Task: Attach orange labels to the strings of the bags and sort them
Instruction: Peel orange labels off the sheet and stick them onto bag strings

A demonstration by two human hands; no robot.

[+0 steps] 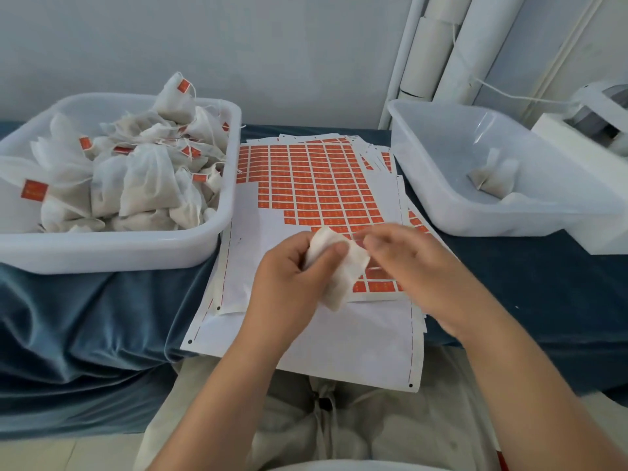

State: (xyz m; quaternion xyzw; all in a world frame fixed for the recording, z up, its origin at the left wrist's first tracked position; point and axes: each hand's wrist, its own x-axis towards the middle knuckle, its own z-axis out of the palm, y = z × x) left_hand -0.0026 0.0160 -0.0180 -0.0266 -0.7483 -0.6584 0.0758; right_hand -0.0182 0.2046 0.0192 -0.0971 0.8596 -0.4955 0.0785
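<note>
My left hand [289,266] grips a small white cloth bag [343,270] above the sheets of orange labels [312,185]. My right hand [401,256] sits just right of the bag, fingertips pinched at its top end; whether they hold a string or a label is hidden. The left white bin [112,249] is heaped with white bags that carry orange labels [34,190] on their strings. The right white bin [475,219] holds one or two bags [492,178] without visible labels.
The label sheets lie stacked on a blue cloth [85,317] covering the table between the two bins. A white machine [598,130] stands at the far right, white pipes [438,45] behind it. My lap is below the table edge.
</note>
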